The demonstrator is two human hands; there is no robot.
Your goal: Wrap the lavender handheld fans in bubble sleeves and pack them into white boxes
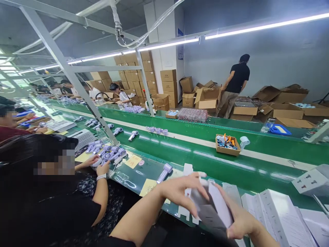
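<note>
In front of me a white carton (209, 212) is held tilted between my two hands; it is slightly blurred, and a flap stands up at its top. My right hand (240, 214) wraps around its right side, thumb on the near edge. From the left, my left hand (181, 192) curls over the same carton, with thumb and fingers bent against its left side and top. A white covering shows on one left fingertip. On the bench beyond my left wrist lies a purple handheld fan (164, 172). Flat white carton pieces (183, 212) lie beneath the hands.
White cartons (280, 212) are stacked at right, with another carton (312, 180) behind. A cardboard tray of tools and small parts (227, 144) sits on the green conveyor (177, 151). At left a co-worker (84, 192) handles purple fans (108, 152). Yellow notes (147, 187) lie nearby.
</note>
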